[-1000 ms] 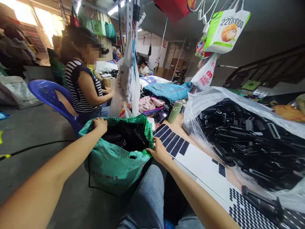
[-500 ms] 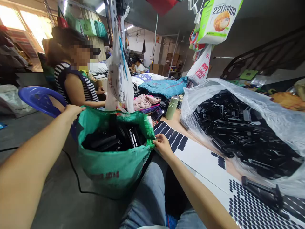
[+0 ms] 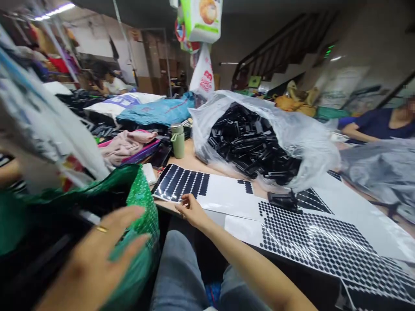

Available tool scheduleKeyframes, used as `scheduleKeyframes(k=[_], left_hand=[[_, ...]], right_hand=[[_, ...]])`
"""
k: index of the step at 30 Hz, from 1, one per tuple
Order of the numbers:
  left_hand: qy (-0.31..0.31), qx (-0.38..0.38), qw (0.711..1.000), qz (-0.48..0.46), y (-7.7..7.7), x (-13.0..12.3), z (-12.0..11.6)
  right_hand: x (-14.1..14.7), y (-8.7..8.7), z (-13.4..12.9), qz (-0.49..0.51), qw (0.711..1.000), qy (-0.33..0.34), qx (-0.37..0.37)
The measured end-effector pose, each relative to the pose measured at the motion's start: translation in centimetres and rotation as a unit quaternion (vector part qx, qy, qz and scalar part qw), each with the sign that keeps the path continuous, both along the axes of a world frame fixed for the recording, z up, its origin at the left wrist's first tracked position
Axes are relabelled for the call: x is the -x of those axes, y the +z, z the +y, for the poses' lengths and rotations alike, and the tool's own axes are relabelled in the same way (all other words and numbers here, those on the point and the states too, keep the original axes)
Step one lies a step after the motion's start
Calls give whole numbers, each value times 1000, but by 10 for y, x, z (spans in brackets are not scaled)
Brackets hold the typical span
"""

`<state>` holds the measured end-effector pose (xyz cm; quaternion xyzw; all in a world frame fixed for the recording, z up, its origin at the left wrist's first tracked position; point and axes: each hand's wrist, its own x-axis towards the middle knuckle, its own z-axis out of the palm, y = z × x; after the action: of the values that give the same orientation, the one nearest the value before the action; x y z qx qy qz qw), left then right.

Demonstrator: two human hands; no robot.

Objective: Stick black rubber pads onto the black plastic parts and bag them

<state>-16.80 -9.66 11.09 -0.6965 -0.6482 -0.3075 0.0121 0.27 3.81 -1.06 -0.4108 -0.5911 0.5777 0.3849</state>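
My left hand, blurred and with a ring on one finger, is in front of the green bag; its fingers are apart and hold nothing. Dark parts lie inside that bag. Over the table's near edge my right hand hovers with bent, parted fingers, nothing visible in them, beside a white sheet of black round stickers. A single black part rests on another dotted sheet. Behind the sheets, a clear plastic bag lies open, full of black parts.
A green bottle stands by a pink cloth and a phone. Plastic bags hang above the table. White plastic hangs close at left. People sit at the far left and at the right.
Both hands have let go of the green bag's rim. The left has come in closer to the camera, the right is over the table edge. The view has turned right.
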Motion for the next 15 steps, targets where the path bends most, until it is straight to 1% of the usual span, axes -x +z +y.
scheduleKeyframes(k=[1, 2, 3, 5, 6, 7, 8, 9, 10, 11, 12, 13, 14, 15], left_hand=[[-47, 3, 999, -27, -15, -32, 6], [-87, 34, 995, -39, -30, -60, 18], [-108, 66, 991, -44, -44, -85, 34], [-134, 120, 983, -38, -67, -127, 79], [-139, 125, 982, -33, -75, -145, 104], [-144, 116, 982, -27, -81, -162, 130], [-151, 98, 983, -21, -84, -179, 155], [-162, 77, 984, -15, -86, -197, 177], [-177, 59, 982, -9, -86, -216, 197], [-194, 45, 980, -2, -86, -235, 213], [-214, 38, 976, 6, -85, -255, 225], [-235, 37, 971, 14, -85, -274, 235], [-256, 40, 966, 24, -86, -292, 242], [-273, 44, 960, 38, -89, -307, 247]], right_hand=[[-20, -3, 2, -40, 999, -19, -13], [-42, -6, 4, -76, 996, -40, -27], [-66, -9, 6, -107, 992, -60, -40], [-119, -12, 12, -147, 981, -104, -71], [-147, -11, 17, -161, 973, -140, -88], [-176, -10, 22, -177, 959, -194, -109], [-206, -7, 28, -197, 934, -266, -131], [-236, -3, 36, -224, 893, -360, -150], [-266, 2, 46, -258, 834, -459, -162], [-296, 8, 57, -290, 773, -542, -155], [-323, 14, 69, -313, 719, -610, -116], [-348, 21, 81, -320, 683, -654, -53], [-371, 27, 94, -314, 671, -672, -32], [-390, 33, 106, -303, 668, -680, -2]])
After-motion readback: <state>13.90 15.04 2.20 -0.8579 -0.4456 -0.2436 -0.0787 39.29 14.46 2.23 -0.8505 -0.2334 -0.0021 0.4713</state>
